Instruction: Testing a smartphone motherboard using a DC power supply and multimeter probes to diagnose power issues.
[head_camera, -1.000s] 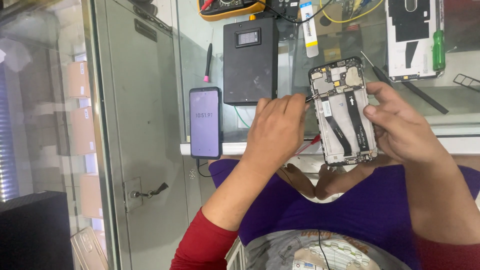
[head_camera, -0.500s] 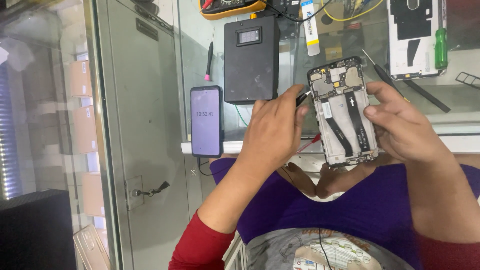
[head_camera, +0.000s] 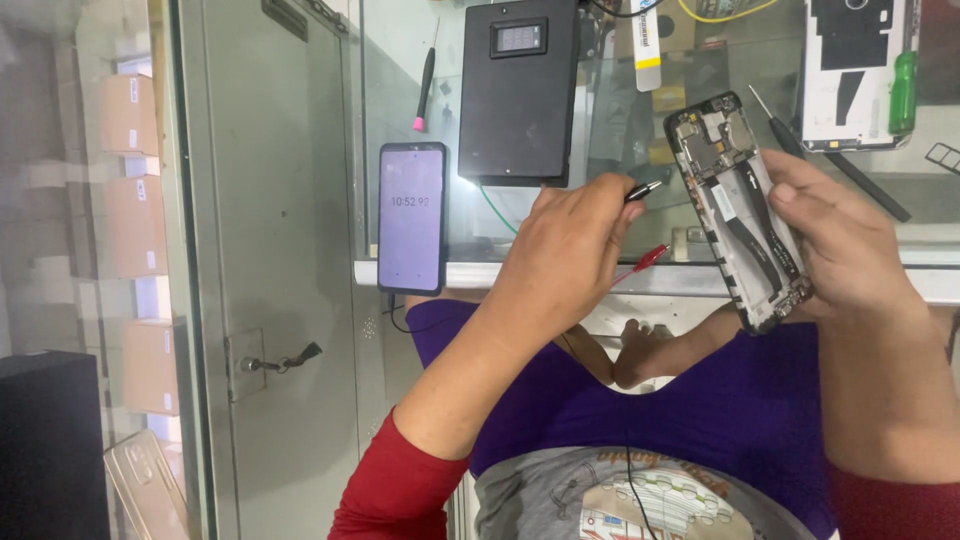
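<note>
The right hand (head_camera: 850, 250) clasps an opened phone (head_camera: 738, 205) by its long edges above the table's near edge. The left hand (head_camera: 565, 245) pinches a probe (head_camera: 642, 189) just beside it. The bare board looks light, stiff and fragile, so the frame is the safe hold.

glass counter (head_camera: 520, 268), lit phone (head_camera: 411, 217), black box (head_camera: 518, 92)

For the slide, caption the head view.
Left hand points a probe at an opened phone held by the right hand.
</note>
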